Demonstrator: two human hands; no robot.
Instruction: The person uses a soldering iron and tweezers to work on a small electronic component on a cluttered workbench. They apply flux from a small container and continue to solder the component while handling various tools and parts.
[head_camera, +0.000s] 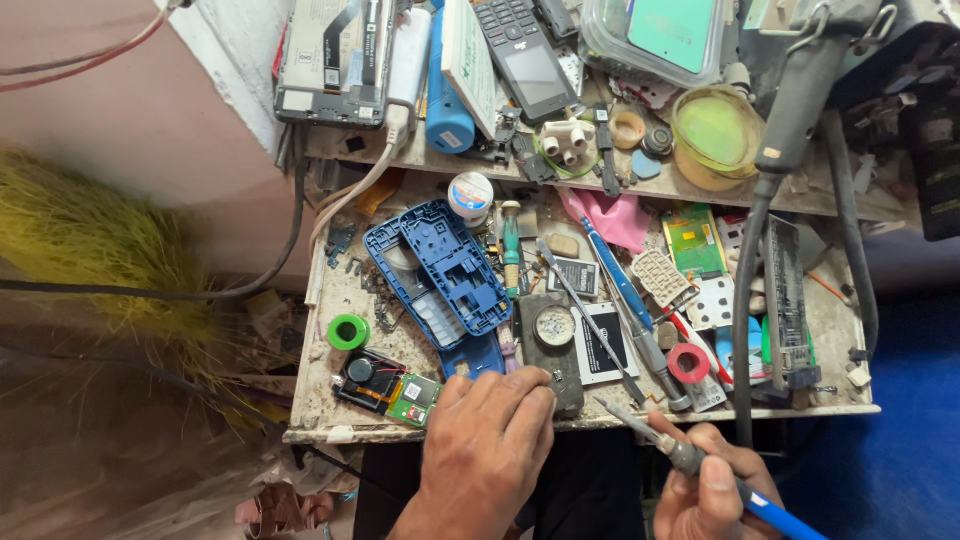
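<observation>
Fingers of the left hand (490, 430) press flat on the worktop (330, 400) at lower centre, grip holding nothing; right hand (705, 490) grip pinches a soldering iron (690, 460) at lower right.

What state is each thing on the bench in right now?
left hand: palm down at the bench's front edge, fingers curled.
right hand: gripping the blue-handled soldering iron, tip toward the bench.
blue phone housing: opened, inside facing up.
keypad phone: screen dark.
green circuit board: bare, beside the left hand.
</observation>
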